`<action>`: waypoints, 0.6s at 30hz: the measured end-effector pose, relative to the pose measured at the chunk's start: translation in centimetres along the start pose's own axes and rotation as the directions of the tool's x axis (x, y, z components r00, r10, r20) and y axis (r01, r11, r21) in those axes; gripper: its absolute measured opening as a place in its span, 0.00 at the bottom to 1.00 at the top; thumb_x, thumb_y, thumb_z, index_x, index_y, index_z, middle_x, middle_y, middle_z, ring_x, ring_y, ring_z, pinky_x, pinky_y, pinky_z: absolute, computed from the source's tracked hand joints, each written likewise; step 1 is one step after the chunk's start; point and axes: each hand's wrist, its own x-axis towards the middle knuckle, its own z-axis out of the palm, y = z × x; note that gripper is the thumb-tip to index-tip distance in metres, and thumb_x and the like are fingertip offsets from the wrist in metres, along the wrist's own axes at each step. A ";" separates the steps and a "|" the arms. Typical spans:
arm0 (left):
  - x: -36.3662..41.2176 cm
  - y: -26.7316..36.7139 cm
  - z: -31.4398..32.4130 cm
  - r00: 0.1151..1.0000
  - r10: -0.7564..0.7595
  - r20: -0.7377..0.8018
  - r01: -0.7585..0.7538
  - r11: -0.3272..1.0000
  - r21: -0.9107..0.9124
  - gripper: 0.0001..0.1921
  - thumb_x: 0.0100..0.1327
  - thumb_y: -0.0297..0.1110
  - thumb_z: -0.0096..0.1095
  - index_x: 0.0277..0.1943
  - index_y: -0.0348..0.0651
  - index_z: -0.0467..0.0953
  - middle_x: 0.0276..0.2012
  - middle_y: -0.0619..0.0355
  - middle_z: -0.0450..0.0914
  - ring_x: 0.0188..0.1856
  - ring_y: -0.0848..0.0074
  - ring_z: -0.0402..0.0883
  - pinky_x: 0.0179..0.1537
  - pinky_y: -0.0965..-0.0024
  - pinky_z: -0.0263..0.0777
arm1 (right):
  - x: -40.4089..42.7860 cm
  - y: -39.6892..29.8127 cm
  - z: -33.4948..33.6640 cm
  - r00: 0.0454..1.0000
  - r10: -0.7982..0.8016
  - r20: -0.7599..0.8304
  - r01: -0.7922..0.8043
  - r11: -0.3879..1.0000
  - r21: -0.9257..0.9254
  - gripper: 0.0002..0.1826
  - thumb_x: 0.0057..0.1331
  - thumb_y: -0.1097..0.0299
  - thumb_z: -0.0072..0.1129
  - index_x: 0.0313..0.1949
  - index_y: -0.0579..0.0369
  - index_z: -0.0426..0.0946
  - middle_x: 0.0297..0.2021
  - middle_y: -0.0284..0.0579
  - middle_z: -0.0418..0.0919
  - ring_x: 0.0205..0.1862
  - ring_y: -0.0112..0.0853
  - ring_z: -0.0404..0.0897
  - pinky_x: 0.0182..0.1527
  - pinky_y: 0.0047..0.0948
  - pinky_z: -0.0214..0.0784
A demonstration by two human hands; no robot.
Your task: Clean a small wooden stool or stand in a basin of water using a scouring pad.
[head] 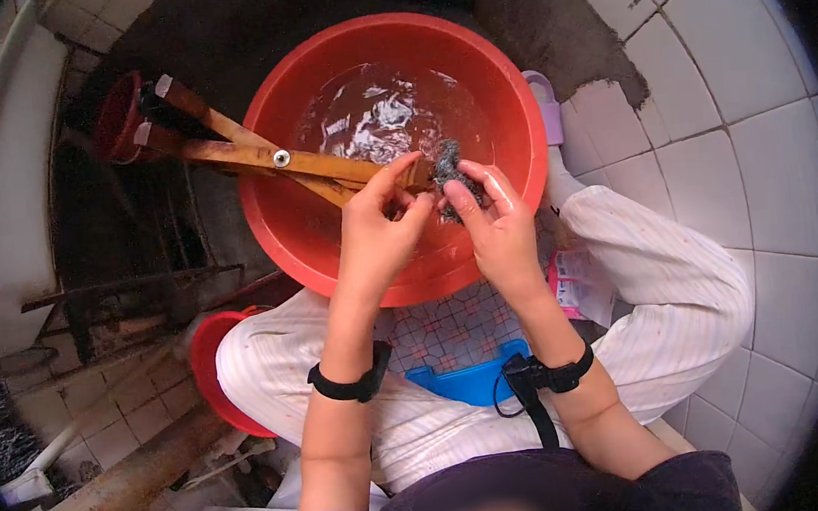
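A large red plastic basin (pixel 284 267) with water in it stands between my knees. Across its left rim leans a wooden folding frame (pixel 236 148), its crossed slats joined by a round metal bolt. The frame's near end is over the water, where my left hand (pixel 380 225) has its fingers around it, partly hiding the slats. Pinched in my wet right hand (pixel 497 210) is a grey scouring pad, probably steel wool (pixel 450 159), right beside the end of the wood. Both wrists wear black straps.
A smaller dark red bucket (pixel 119 124) stands beyond the frame's far end. Another red tub (pixel 218 377) is by my left knee. A blue plastic piece (pixel 469 383) lies between my legs, a pink and white packet (pixel 573 284) to the right. White tiled wall (pixel 771 176) bounds the right side.
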 end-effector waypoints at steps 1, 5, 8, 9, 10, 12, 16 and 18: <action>0.0 0.1 0.1 1.000 -0.002 -0.007 0.002 0.999 0.041 0.24 0.62 0.26 0.69 0.62 0.39 0.78 0.27 0.63 0.77 0.28 0.84 0.74 0.33 0.77 0.71 | 0.0 -0.3 0.0 1.000 -0.023 -0.005 0.023 1.000 -0.011 0.20 0.69 0.67 0.67 0.55 0.68 0.76 0.50 0.46 0.78 0.52 0.29 0.77 0.56 0.26 0.68; -0.1 1.5 0.3 0.997 0.067 -0.032 -0.060 0.981 0.185 0.23 0.61 0.25 0.69 0.61 0.37 0.78 0.26 0.58 0.80 0.29 0.82 0.77 0.33 0.75 0.72 | 1.6 -0.6 -0.3 0.997 -0.073 0.000 0.073 0.997 0.015 0.19 0.67 0.70 0.70 0.53 0.66 0.77 0.49 0.45 0.78 0.52 0.28 0.77 0.54 0.25 0.69; 0.1 1.3 0.5 0.988 0.140 -0.058 -0.128 0.977 0.172 0.21 0.61 0.25 0.69 0.58 0.35 0.79 0.30 0.52 0.82 0.30 0.77 0.79 0.33 0.73 0.74 | 2.4 -0.1 0.2 0.991 -0.135 0.013 0.135 0.975 -0.175 0.17 0.67 0.70 0.70 0.51 0.65 0.78 0.45 0.43 0.81 0.48 0.24 0.77 0.49 0.25 0.71; 0.1 1.1 0.6 0.985 0.158 -0.070 -0.146 0.978 0.150 0.21 0.60 0.26 0.69 0.57 0.34 0.79 0.32 0.47 0.83 0.30 0.73 0.81 0.34 0.71 0.75 | 2.7 -0.7 0.9 0.998 -0.068 0.005 0.068 0.985 -0.159 0.17 0.67 0.70 0.70 0.50 0.65 0.78 0.43 0.42 0.82 0.46 0.23 0.77 0.48 0.25 0.71; 0.1 0.7 0.8 0.982 0.169 -0.081 -0.159 0.979 0.125 0.21 0.60 0.26 0.68 0.57 0.34 0.79 0.31 0.47 0.83 0.30 0.73 0.81 0.34 0.71 0.74 | 3.0 -1.0 1.3 1.000 -0.001 -0.001 0.001 0.990 -0.142 0.16 0.67 0.70 0.70 0.50 0.64 0.79 0.41 0.41 0.83 0.45 0.21 0.77 0.46 0.25 0.72; 0.3 0.0 1.1 0.975 0.195 -0.103 -0.188 0.979 0.079 0.20 0.60 0.25 0.68 0.57 0.34 0.79 0.30 0.49 0.82 0.29 0.74 0.80 0.33 0.71 0.74 | 4.2 -0.7 1.4 0.999 -0.001 0.033 0.005 0.994 -0.113 0.14 0.67 0.69 0.69 0.48 0.65 0.80 0.40 0.40 0.84 0.43 0.20 0.77 0.45 0.25 0.72; 0.4 0.1 1.3 0.987 0.114 -0.110 -0.104 0.990 0.091 0.21 0.60 0.25 0.68 0.57 0.34 0.79 0.28 0.51 0.80 0.28 0.75 0.78 0.32 0.72 0.72 | 3.0 -0.1 0.6 0.998 -0.023 -0.052 0.019 0.996 -0.085 0.13 0.68 0.68 0.68 0.45 0.65 0.81 0.42 0.44 0.85 0.44 0.24 0.79 0.45 0.30 0.74; 0.4 0.1 1.3 0.985 0.135 -0.113 -0.124 0.988 0.092 0.21 0.60 0.25 0.68 0.57 0.35 0.79 0.27 0.53 0.79 0.27 0.76 0.77 0.31 0.72 0.71 | 1.7 0.0 0.5 0.982 -0.171 -0.084 0.150 0.966 -0.212 0.13 0.69 0.68 0.68 0.45 0.66 0.81 0.42 0.47 0.85 0.44 0.25 0.80 0.45 0.32 0.74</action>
